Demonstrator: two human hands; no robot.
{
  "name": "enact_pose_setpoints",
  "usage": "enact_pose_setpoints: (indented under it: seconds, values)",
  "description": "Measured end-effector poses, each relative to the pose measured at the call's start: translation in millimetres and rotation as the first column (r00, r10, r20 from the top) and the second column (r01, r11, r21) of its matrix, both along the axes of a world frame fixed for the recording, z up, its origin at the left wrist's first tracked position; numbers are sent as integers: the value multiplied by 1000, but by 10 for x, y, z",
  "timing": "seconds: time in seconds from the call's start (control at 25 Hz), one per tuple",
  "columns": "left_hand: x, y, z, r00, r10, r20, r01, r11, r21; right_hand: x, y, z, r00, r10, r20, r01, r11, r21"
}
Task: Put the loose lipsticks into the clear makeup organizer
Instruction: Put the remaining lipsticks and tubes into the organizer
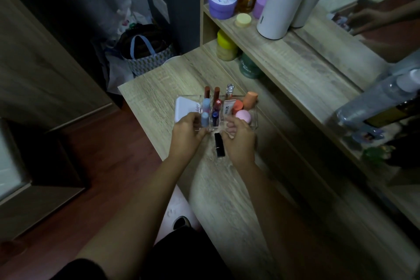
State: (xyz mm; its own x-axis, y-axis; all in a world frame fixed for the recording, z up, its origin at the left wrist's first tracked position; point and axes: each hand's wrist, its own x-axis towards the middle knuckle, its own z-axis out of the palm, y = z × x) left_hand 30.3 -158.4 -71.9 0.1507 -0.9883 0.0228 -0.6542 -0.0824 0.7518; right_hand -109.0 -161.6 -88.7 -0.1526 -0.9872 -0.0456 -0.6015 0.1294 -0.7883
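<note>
The clear makeup organizer [254, 123] stands on the wooden table. Several lipsticks stand upright in its small slots, among them two light blue ones [205, 107] and a dark blue one [215, 118]. Orange and pink sponges [243, 115] fill its right compartment. A black lipstick [219, 144] lies loose on the table just in front of the organizer, between my hands. My left hand [187, 134] grips the organizer's front left corner. My right hand [238, 137] rests at its front right edge, fingers curled against the clear wall.
A white compact [184, 107] lies against the organizer's left side. Shelves behind hold jars, bottles and a tall white cylinder [283, 0]. A mirror stands at the right. A bag [145, 54] sits on the floor past the table's far left edge.
</note>
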Motion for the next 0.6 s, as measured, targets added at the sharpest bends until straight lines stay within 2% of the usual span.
enact_pose_setpoints:
  seconds: [0.08,0.2,0.32,0.48,0.6]
  values:
    - [15,133,-40,1000,24,-16,-25,1000,-3,-63,110,-40,1000,-10,6,10,1000,24]
    - [15,349,-120,999,29,-27,-28,999,45,-24,247,-101,997,68,-23,-66,993,99]
    - [-23,472,-190,998,-67,4,67,994,85,31,271,-120,996,91,-22,-88,988,131]
    - [-3,505,-286,961,-211,178,217,976,-17,-119,229,-46,983,-21,183,-6,989,146]
    - [34,486,-421,851,-408,330,457,886,-82,-278,138,60,923,-16,385,-12,997,71]
